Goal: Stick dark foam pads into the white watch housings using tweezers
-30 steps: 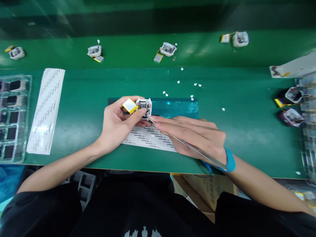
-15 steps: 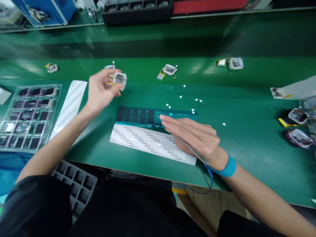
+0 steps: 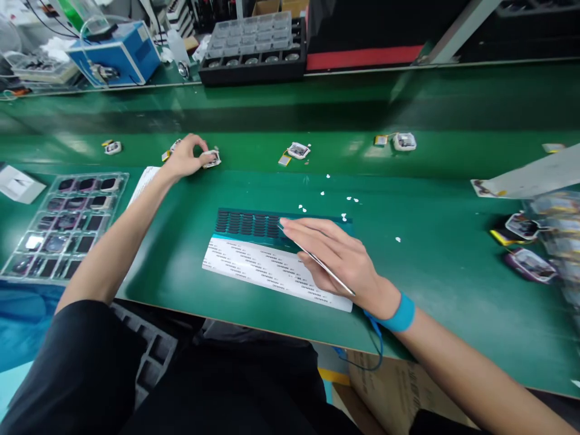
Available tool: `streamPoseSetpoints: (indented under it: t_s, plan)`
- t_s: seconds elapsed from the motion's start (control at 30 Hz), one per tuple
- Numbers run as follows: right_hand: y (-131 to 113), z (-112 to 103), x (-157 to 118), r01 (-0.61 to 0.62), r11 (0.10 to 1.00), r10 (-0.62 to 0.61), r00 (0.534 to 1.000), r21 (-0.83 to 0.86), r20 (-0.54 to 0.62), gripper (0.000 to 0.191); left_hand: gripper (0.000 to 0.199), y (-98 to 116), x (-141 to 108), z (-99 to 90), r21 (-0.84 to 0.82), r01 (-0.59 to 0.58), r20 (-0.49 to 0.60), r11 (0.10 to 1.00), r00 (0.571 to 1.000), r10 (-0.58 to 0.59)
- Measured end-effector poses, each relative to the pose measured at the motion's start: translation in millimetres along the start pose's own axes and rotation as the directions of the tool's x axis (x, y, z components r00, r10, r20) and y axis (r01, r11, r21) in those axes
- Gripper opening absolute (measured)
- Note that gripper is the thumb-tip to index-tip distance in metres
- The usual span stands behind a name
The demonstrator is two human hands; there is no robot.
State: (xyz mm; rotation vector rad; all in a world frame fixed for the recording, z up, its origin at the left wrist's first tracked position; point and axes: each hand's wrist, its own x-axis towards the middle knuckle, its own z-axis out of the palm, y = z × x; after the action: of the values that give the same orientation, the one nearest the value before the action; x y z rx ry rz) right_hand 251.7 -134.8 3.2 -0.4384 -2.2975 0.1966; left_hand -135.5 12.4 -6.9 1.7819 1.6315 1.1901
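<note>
My left hand (image 3: 185, 157) pinches the edge of a small white-framed device (image 3: 212, 159) at the back of the green bench. My right hand (image 3: 338, 254) is closed round metal tweezers (image 3: 326, 269), whose tip is at a teal sheet (image 3: 222, 237) with rows of small black strips (image 3: 246, 223). A white printed backing sheet (image 3: 272, 269) lies along the near side of the strips. To the right of my left hand sits another white-framed device (image 3: 298, 150) with its small battery (image 3: 284, 160).
A clear tray of watch-like parts (image 3: 48, 232) lies at the left. One more white device (image 3: 405, 142) is at the back right, and a purple one (image 3: 530, 266) at the far right. White scraps (image 3: 344, 217) dot the bench. A blue box (image 3: 115, 54) stands on the shelf.
My left hand has moved away from me to the back of the bench with the device, now low at its surface. The tweezers' tip has shifted slightly toward the black strips. The view has tilted up.
</note>
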Motion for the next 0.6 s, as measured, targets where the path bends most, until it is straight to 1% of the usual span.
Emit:
streamPoseSetpoints:
  t_s: [0.03,0.1,0.13,0.17,0.23,0.3,0.33,0.4,0.5,0.6]
  plan:
    - [0,1,0,-0.007,1.000,0.007,1.000,0.014,-0.019,0.048,0.059,12,-11,9.3,-0.035,0.032,0.029,0.999,0.999,-0.031]
    - [0,3,-1,-0.031,0.999,0.034,0.998,0.043,-0.058,0.049,0.047,45,-43,29.8,-0.124,0.044,0.072,0.991,0.997,-0.035]
    - [0,4,-1,-0.047,0.997,0.051,0.995,0.056,-0.080,0.049,0.041,65,-62,40.0,-0.249,0.071,0.103,0.966,0.994,-0.046]
    - [-1,6,-2,-0.062,0.996,0.069,0.991,0.068,-0.111,0.048,0.037,85,-82,49.2,-0.343,0.098,0.158,0.934,0.986,-0.045]
    - [-3,8,-1,-0.096,0.991,0.112,0.976,0.096,-0.185,0.045,0.025,122,-119,63.2,-0.400,0.143,0.289,0.905,0.957,-0.023]
    - [-6,8,0,-0.124,0.987,0.145,0.961,0.104,-0.236,0.041,0.017,148,-147,70.5,-0.417,0.174,0.360,0.892,0.933,-0.013]
    - [-7,8,0,-0.134,0.987,0.152,0.959,0.090,-0.239,0.038,0.017,156,-157,72.2,-0.425,0.189,0.391,0.885,0.920,-0.009]
    - [-9,8,1,-0.135,0.991,0.137,0.969,0.021,-0.206,0.030,0.020,164,-169,73.5,-0.456,0.217,0.430,0.863,0.903,0.000]
    - [-12,7,0,-0.132,0.988,0.118,0.980,-0.078,-0.163,0.020,0.022,163,-176,73.0,-0.481,0.262,0.461,0.837,0.888,-0.013]
    - [-16,6,-1,-0.137,0.984,0.122,0.984,-0.114,-0.133,0.013,0.026,162,-179,71.8,-0.463,0.284,0.463,0.839,0.885,-0.044]
